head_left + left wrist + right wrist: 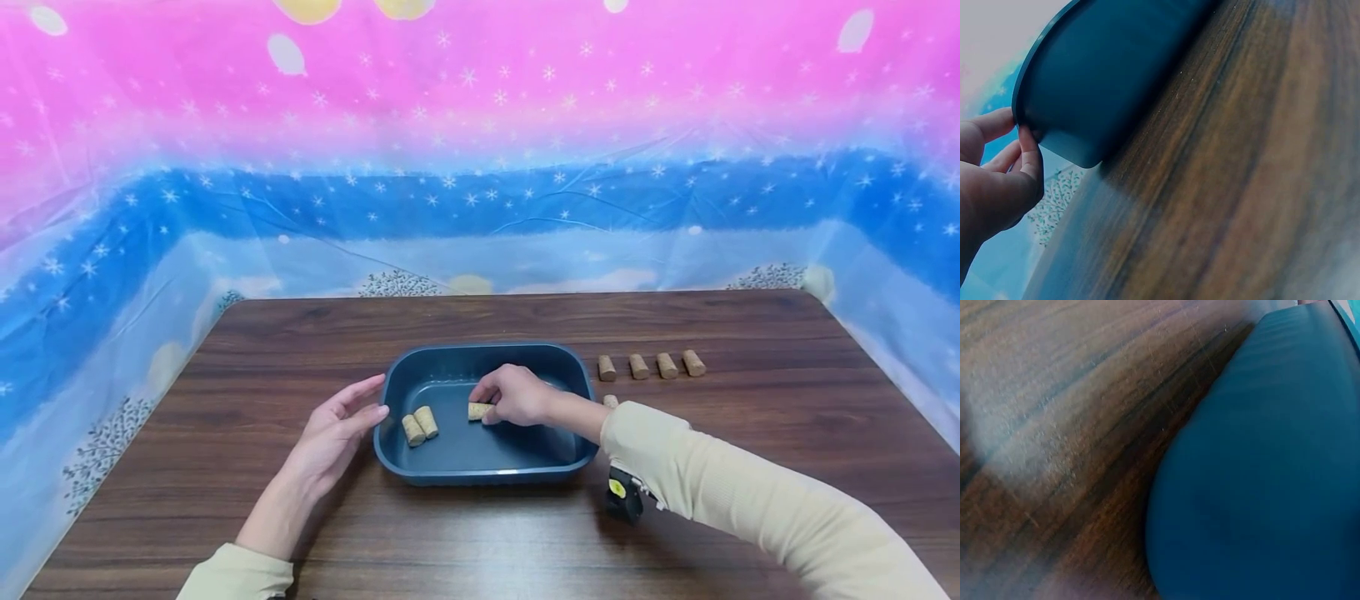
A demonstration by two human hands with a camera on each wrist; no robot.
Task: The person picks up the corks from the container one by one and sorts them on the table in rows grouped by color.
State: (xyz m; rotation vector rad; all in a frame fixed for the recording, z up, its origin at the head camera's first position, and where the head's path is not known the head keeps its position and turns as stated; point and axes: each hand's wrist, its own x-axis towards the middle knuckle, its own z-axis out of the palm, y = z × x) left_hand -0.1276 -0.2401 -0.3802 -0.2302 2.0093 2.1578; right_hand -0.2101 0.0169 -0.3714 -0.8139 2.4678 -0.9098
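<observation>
Inside the dark blue rectangular basin [486,477], my right hand [522,395] pinches a cork [477,412] between thumb and fingers, low over the floor of the basin. Two more corks, one [412,431] touching the other [427,421], lie side by side in the basin's left part. At the left end, my left hand [335,435] grips the basin's rim with thumb and fingertips, as the left wrist view shows close up. The right wrist view has only the basin's outer wall [1254,462] and the table; the right hand is out of that view.
Several corks stand in a row right of the basin, from a near one [607,368] to a far one [693,363]. Another cork [611,401] is partly hidden behind the right sleeve [690,442]. A patterned cloth [480,200] hangs behind the brown wooden table [315,333].
</observation>
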